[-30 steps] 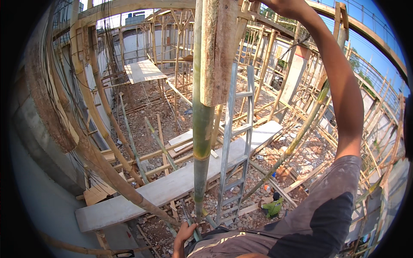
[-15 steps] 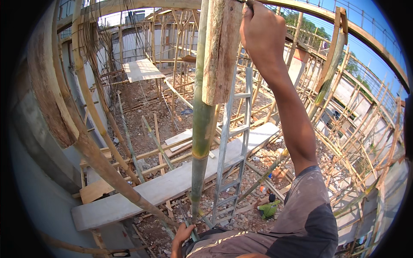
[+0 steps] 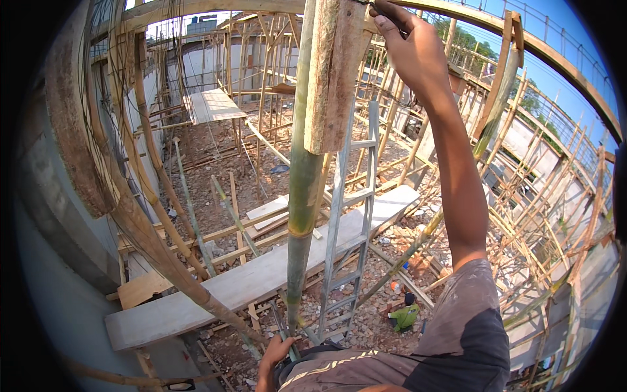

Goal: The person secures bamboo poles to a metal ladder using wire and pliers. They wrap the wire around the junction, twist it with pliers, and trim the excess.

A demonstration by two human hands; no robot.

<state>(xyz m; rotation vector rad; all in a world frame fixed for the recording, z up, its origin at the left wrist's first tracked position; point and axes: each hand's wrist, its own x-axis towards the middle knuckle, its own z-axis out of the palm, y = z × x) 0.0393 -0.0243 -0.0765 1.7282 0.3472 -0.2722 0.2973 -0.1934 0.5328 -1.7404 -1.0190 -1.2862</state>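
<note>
An upright green bamboo pole stands in front of me, with a rough timber piece against its upper part. My right hand is raised beside the top of the timber. Its thumb and fingers are bent together near a thin dark strand there; what they hold is too small to make out. Low down, my left hand is closed beside the foot of the pole. A thin grey tool-like thing sticks up next to it, but whether the fingers grip that or the pole is hidden.
An aluminium ladder stands just right of the pole. Below lie a long pale plank and rubble ground. A person in green is down there. Bamboo scaffolding fills the right; a leaning bamboo pole crosses the left.
My right hand has turned and shifted slightly right and down, its thumb now showing and its grip looser. The left hand stays low by the pole. The view has shifted a little.
</note>
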